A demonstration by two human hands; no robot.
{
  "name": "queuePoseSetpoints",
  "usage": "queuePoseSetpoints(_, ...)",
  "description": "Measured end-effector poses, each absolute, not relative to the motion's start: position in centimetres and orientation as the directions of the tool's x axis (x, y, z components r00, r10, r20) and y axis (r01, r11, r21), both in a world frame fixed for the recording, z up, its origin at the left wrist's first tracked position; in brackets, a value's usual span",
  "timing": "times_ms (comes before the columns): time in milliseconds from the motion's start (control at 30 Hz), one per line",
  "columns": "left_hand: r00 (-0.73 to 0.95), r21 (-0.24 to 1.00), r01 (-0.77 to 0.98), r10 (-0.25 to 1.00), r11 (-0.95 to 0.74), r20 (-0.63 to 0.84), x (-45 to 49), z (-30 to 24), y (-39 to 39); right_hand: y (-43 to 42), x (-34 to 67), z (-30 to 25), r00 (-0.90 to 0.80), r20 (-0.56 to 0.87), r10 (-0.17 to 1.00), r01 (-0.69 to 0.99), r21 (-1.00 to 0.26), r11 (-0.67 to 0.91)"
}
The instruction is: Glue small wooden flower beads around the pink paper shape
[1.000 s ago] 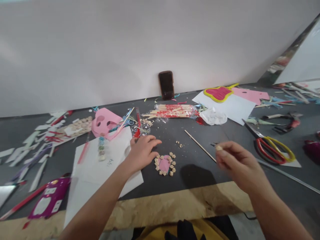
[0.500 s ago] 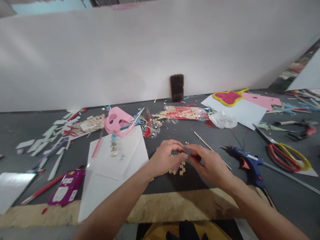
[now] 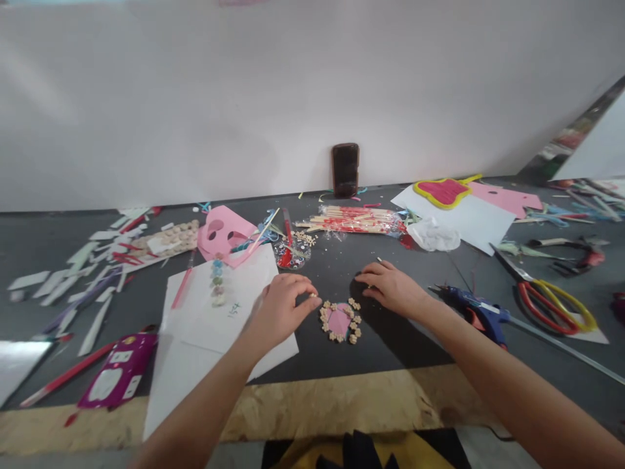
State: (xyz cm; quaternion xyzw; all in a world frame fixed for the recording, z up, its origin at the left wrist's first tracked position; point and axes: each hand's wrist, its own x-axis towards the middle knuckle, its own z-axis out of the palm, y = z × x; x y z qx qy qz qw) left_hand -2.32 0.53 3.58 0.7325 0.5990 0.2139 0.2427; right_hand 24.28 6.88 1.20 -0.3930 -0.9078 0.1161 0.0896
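A small pink heart ringed with little beige flower pieces lies on the dark table between my hands. My left hand rests just left of it, fingers curled, with a tiny beige piece pinched at the fingertips beside the heart's edge. My right hand lies palm down above and to the right of the heart, fingers stretched flat toward some loose beige bits, and covers part of a thin wooden stick.
White paper sheets lie left of my left hand. A blue glue gun and red-and-yellow scissors sit to the right. A pack of sticks, a pink mask and a dark phone against the wall lie further back.
My hands were joined over the heart half a second ago. They have parted: the left moved down-left of it, the right went up-right and flattened on the table.
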Motion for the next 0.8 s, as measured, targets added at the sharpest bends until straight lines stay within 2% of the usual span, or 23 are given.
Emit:
queuePoseSetpoints(100, 0.224, 0.628, 0.757, 0.974, -0.18, 0.009, -1.7, 3.4, 0.2, 7.8, 24.8, 0.7, -0.681, 0.078, 0.728, 0.689, -0.266, 0.674)
queuePoseSetpoints(233, 0.262, 0.646, 0.74, 0.965, -0.19, -0.015, -1.9, 3.2, 0.0, 8.2, 26.2, 0.6, -0.586, 0.154, 0.795, 0.754, -0.255, 0.605)
queuePoseSetpoints(367, 0.268, 0.663, 0.727, 0.963, -0.181, -0.03, -2.4, 3.6, 0.5, 7.6, 25.5, 1.8, -0.534, 0.21, 0.819, 0.758, -0.309, 0.574)
queuePoseSetpoints(467, 0.281, 0.688, 0.701, 0.959, -0.188, -0.024, -2.3, 4.3, 1.4, 7.0, 23.4, 2.8, -0.585, 0.181, 0.791, 0.711, -0.355, 0.607)
queuePoseSetpoints(667, 0.313, 0.671, 0.709, 0.95, -0.219, -0.02, -1.0, 5.2, 2.8, 7.6, 20.1, 2.5, -0.741, 0.014, 0.671, 0.613, -0.395, 0.685)
queuePoseSetpoints(800, 0.334, 0.625, 0.75, 0.94, -0.217, -0.075, -0.4, 4.4, 3.0, 8.6, 19.9, 1.8, -0.738, -0.005, 0.675, 0.606, -0.445, 0.659)
